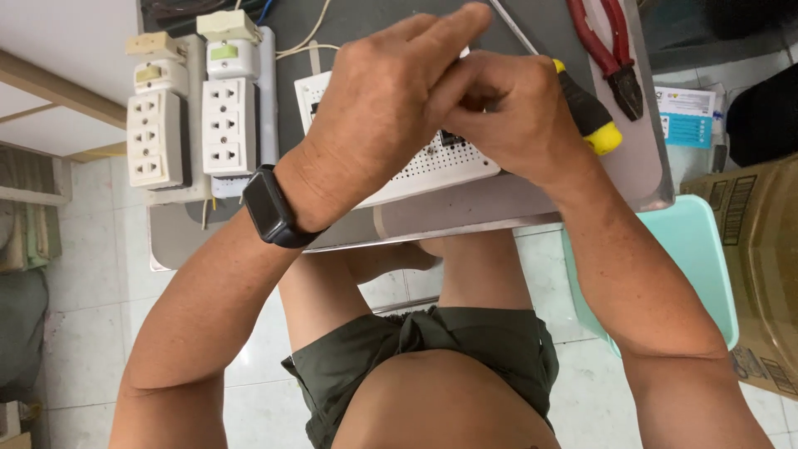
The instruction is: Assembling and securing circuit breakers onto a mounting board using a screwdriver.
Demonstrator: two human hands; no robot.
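While both forearms reach forward from the lap, the hands meet over one spot: the white vented box (pixel 432 166) near the front edge of the grey tabletop (pixel 499 204).
Left hand (pixel 378 108): wrist bent, back of the hand up, fingers stretched forward and to the right, lying over the box and against the other hand; whether its grip has hold of anything I cannot tell.
Right hand (pixel 511 112): curled into a loose fist, knuckles up, its grip closed around the screwdriver (pixel 590 116), whose black and yellow handle sticks out to the right.
Watch (pixel 270 208): black, on the left wrist.
Pliers (pixel 611 50): red handles, lying just beyond the screwdriver.
Power strips (pixel 195 116): two, white, left of the box.
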